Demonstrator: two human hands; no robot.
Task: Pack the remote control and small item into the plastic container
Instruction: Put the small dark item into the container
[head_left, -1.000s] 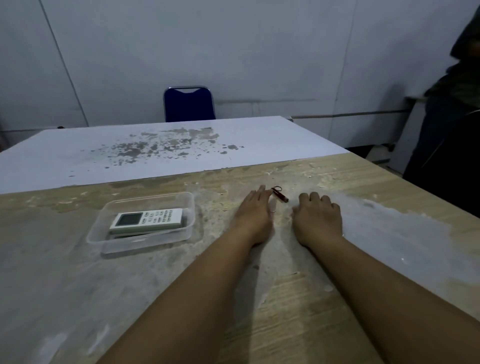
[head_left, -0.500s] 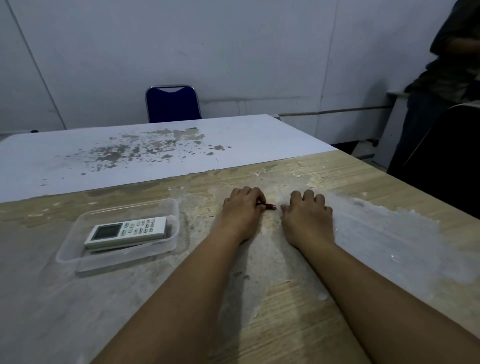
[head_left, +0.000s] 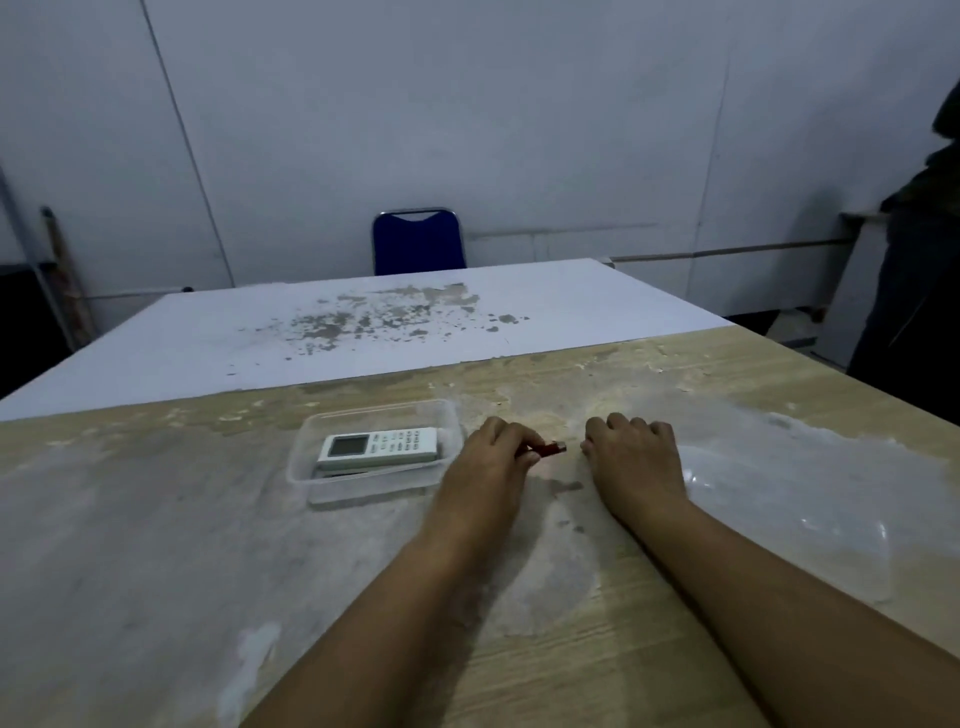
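A clear plastic container (head_left: 311, 470) stands on the wooden table, and a white remote control (head_left: 378, 445) with a small screen lies flat inside it. Just right of the container, my left hand (head_left: 491, 460) is curled around a small dark red item (head_left: 551, 448), whose metal-tipped end sticks out to the right of my fingers, slightly above the tabletop. My right hand (head_left: 631, 460) rests palm down on the table a short way to the right of the item, fingers bent, holding nothing.
The wooden table (head_left: 156, 571) is smeared with white patches. A white board (head_left: 208, 343) with grey stains covers its far half. A blue chair (head_left: 415, 241) stands behind it. A person in dark clothes (head_left: 914, 270) stands at the far right.
My left hand closed over the small dark red item and lifted it off the table. My head turned left, so everything has shifted right in view. The right hand stayed put.
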